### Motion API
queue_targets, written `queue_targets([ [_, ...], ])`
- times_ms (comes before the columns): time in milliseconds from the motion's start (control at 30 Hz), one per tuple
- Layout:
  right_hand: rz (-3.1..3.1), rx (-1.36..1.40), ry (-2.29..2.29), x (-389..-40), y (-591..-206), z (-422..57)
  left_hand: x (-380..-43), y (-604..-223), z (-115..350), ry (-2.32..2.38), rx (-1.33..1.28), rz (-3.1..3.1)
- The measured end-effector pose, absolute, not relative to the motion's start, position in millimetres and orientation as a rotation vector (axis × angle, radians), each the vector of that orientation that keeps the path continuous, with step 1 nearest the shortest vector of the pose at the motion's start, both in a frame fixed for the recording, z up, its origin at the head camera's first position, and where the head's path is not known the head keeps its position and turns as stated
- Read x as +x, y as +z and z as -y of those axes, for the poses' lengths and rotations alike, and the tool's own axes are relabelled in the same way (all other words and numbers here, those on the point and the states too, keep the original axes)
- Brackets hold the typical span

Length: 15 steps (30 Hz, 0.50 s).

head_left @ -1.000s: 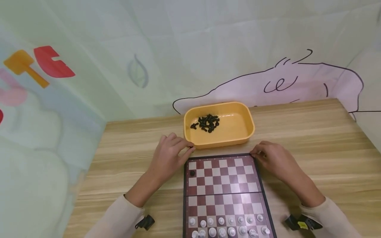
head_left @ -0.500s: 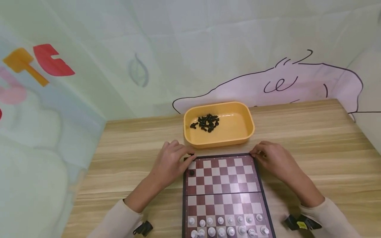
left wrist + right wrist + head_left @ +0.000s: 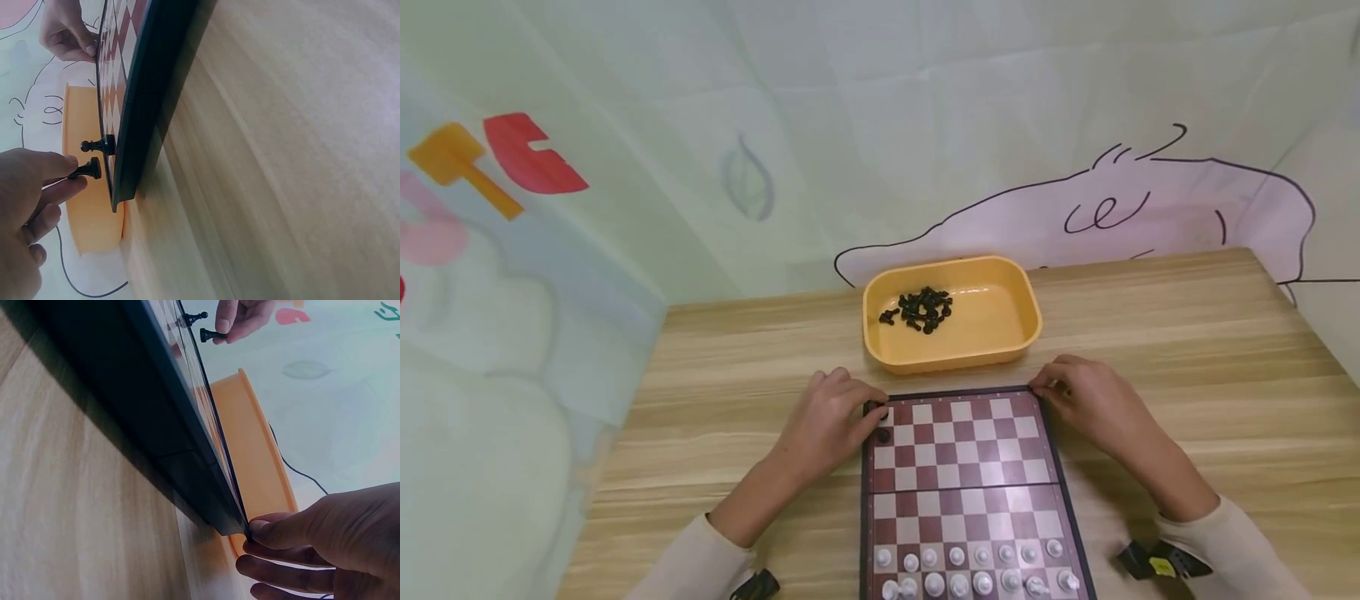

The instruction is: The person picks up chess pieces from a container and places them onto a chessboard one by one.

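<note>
My left hand [image 3: 827, 425] is at the far left corner of the chessboard [image 3: 966, 454]. Thumb and fingers pinch a black chess piece [image 3: 92, 167] by its top, its base just off the corner square. Its upper part is hidden by the fingers, so its kind is unclear. Beside it a black pawn [image 3: 99, 145] stands upright on the board, one square nearer me. At the far right corner, my right hand [image 3: 1090, 404] pinches the board's edge between thumb and forefinger, as the right wrist view shows, with the other fingers below.
Behind the board stands a yellow tray [image 3: 1000, 321], with a heap of black chess pieces [image 3: 927, 308] at its left side. Two rows of white chess pieces [image 3: 957, 556] occupy the board's near end. A printed cloth backdrop [image 3: 880, 150] hangs behind the wooden table [image 3: 730, 358].
My left hand has come from the tray's near left corner toward me, bringing the black piece over the board's far left corner square. My right hand has stayed at the board's corner.
</note>
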State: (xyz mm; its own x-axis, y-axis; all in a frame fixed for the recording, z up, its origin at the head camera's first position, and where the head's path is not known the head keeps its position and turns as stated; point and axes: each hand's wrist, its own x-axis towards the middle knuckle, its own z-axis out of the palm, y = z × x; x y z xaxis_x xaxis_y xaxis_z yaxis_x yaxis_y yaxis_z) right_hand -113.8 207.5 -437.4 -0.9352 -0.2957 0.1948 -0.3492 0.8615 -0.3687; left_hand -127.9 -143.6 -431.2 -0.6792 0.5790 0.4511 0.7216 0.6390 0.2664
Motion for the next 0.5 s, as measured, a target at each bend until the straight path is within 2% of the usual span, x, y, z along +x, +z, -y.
queue_targets([
  [500,2.895,0.510,0.623,-113.9,-437.3,-206.3,-126.5,-436.8,147.1,-0.623,-1.041,2.575],
])
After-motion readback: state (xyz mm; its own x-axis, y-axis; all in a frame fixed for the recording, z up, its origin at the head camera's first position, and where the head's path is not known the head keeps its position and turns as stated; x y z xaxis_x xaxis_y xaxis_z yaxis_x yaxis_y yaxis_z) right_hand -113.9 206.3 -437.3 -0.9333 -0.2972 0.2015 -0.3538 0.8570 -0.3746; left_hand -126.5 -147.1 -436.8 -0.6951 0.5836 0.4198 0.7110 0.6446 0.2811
